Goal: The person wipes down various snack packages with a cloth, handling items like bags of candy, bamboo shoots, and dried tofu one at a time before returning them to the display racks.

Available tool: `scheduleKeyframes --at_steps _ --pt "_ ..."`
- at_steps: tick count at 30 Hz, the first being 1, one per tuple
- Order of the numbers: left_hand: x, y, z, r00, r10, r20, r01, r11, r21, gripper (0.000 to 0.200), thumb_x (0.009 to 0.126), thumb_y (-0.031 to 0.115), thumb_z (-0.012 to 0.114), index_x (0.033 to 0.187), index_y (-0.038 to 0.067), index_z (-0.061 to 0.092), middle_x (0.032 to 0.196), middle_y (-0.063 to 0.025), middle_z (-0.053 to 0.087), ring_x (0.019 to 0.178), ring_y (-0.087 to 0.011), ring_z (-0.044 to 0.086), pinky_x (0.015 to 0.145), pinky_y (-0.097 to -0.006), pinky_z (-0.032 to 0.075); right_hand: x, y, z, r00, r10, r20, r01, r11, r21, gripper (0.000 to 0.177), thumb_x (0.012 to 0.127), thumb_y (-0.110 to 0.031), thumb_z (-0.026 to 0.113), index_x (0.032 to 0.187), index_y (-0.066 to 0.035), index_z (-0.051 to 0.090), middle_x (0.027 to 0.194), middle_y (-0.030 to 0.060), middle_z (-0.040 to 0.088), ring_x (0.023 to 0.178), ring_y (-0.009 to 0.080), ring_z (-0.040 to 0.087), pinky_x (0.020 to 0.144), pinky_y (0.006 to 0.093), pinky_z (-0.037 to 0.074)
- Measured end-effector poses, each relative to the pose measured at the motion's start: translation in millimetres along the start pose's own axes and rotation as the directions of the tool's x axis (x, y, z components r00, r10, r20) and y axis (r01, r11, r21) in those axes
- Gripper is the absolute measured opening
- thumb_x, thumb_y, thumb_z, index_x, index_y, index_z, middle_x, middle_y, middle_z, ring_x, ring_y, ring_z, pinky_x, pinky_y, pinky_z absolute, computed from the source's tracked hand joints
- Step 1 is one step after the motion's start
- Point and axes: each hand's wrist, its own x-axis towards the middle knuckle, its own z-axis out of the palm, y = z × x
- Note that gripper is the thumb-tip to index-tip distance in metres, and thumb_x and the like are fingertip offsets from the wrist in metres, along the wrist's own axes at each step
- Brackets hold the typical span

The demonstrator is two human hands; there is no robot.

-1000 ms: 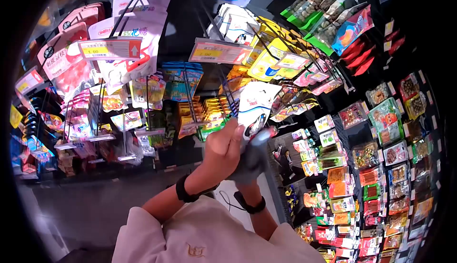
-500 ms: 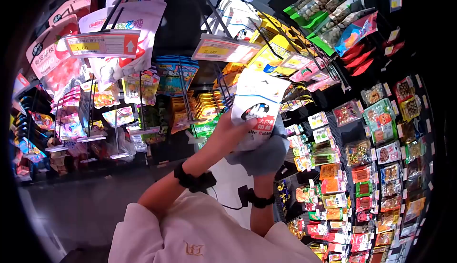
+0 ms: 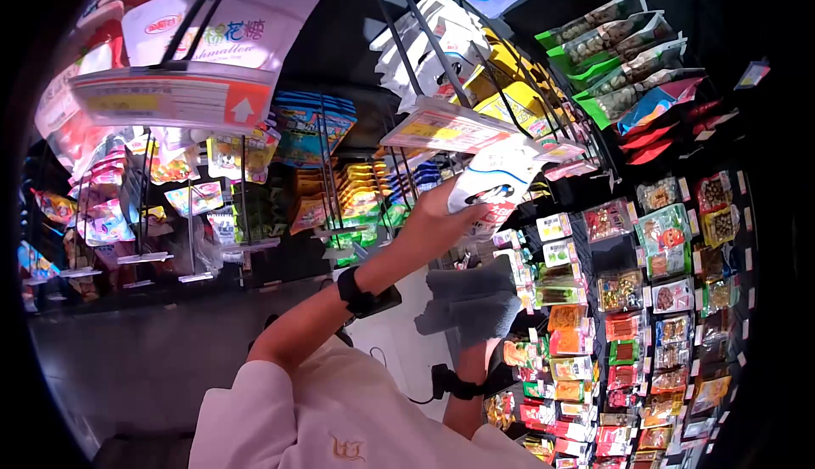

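Observation:
A white packet (image 3: 494,182) with a dark picture and red label is tilted in my left hand (image 3: 454,206), fingers closed round its lower left part. Its top reaches just below a price tag (image 3: 454,125), in front of the pegs where similar white packets (image 3: 424,49) hang. Lower down, a grey cloth-like covering (image 3: 471,303) lies over my right hand (image 3: 477,352) and hides its fingers. The covering is apart from the packet. Whether it is a glove or a loose cloth is unclear.
Marshmallow bags (image 3: 216,32) hang at the upper left, blue packets (image 3: 314,125) behind. Yellow packets (image 3: 518,104) hang right of the white ones. Racks of small snack packs (image 3: 624,325) line the right side. Metal pegs and price tags jut out around my left hand.
My left hand has moved up and to the right with the white packet, which now tilts more. The grey-covered right hand has come away from the packet and sits lower. The view has shifted.

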Motion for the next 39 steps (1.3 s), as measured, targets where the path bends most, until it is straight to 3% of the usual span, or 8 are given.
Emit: scheduleKeyframes --at_steps 11,13,17,26,29,30,32,39 --pt "27 -17 4 0.995 -0.098 0.022 0.097 0.994 0.053 0.045 0.087 0.019 0.067 0.125 0.000 0.052 0.103 -0.0092 0.066 0.087 -0.0127 0.060 0.081 -0.0295 0.048 30 44 -9 0.981 -0.177 -0.074 0.096 0.789 -0.607 0.018 0.090 -0.009 0.054 0.104 0.000 0.061 0.090 0.0050 0.065 0.077 0.0127 0.063 0.070 0.0254 0.054" --pt "29 -12 5 0.985 -0.166 0.040 0.163 0.985 0.059 0.047 0.087 0.019 0.067 0.126 0.000 0.051 0.104 -0.0096 0.066 0.090 -0.0122 0.059 0.082 -0.0295 0.047 29 41 -2 0.993 -0.017 -0.118 0.011 0.999 -0.047 0.020 0.090 -0.007 0.055 0.108 0.000 0.059 0.095 0.0063 0.065 0.082 0.0138 0.063 0.074 0.0283 0.054" --pt "31 -10 8 0.982 -0.186 0.029 0.184 0.980 0.079 0.050 0.087 0.019 0.068 0.128 -0.002 0.048 0.102 -0.0099 0.065 0.090 -0.0127 0.058 0.083 -0.0292 0.047 44 76 -25 0.986 -0.160 -0.043 0.126 0.895 -0.428 0.025 0.090 -0.008 0.054 0.114 0.000 0.056 0.103 0.0087 0.063 0.086 0.0168 0.064 0.075 0.0307 0.055" --pt "48 -34 5 0.994 0.036 -0.102 -0.019 0.986 0.164 0.035 0.086 0.021 0.067 0.113 0.000 0.061 0.087 -0.0094 0.066 0.078 -0.0166 0.059 0.075 -0.0297 0.048 49 115 -48 0.995 0.016 -0.101 0.001 0.986 0.168 0.026 0.093 -0.009 0.050 0.117 -0.001 0.054 0.105 0.0086 0.062 0.096 0.0178 0.062 0.080 0.0314 0.054" --pt "74 -91 -7 0.997 -0.075 0.007 0.069 0.952 0.299 0.031 0.084 0.021 0.067 0.110 0.003 0.063 0.082 -0.0097 0.064 0.078 -0.0145 0.060 0.075 -0.0296 0.048 40 79 -26 0.985 -0.074 -0.154 0.007 0.917 -0.399 0.021 0.090 -0.009 0.054 0.110 -0.002 0.056 0.101 0.0069 0.061 0.093 0.0149 0.061 0.078 0.0287 0.053" --pt "111 -155 -9 0.968 0.249 0.028 -0.244 0.914 0.325 0.032 0.084 0.022 0.067 0.109 0.003 0.063 0.085 -0.0116 0.064 0.086 -0.0176 0.062 0.080 -0.0292 0.047 39 76 -27 0.986 -0.079 -0.145 0.019 0.927 -0.375 0.020 0.089 -0.009 0.055 0.108 -0.002 0.057 0.099 0.0065 0.061 0.091 0.0148 0.061 0.076 0.0283 0.053" --pt "120 -131 -31 0.663 0.723 0.193 -0.380 0.103 0.919 0.034 0.086 0.023 0.064 0.111 0.001 0.061 0.090 -0.0121 0.065 0.092 -0.0221 0.062 0.085 -0.0314 0.045 37 73 -26 0.990 -0.079 -0.113 0.039 0.946 -0.321 0.017 0.087 -0.009 0.059 0.103 -0.003 0.058 0.093 0.0057 0.061 0.086 0.0144 0.062 0.072 0.0277 0.053" --pt "94 -58 -54 0.872 0.475 -0.122 -0.308 0.725 0.616 0.034 0.083 0.025 0.064 0.107 0.001 0.062 0.100 -0.0184 0.065 0.091 -0.0369 0.061 0.079 -0.0412 0.048 9 61 -6 0.985 -0.136 0.103 0.113 0.973 0.203 0.021 0.090 -0.010 0.055 0.108 0.001 0.056 0.095 0.0094 0.064 0.084 0.0171 0.065 0.070 0.0290 0.056"
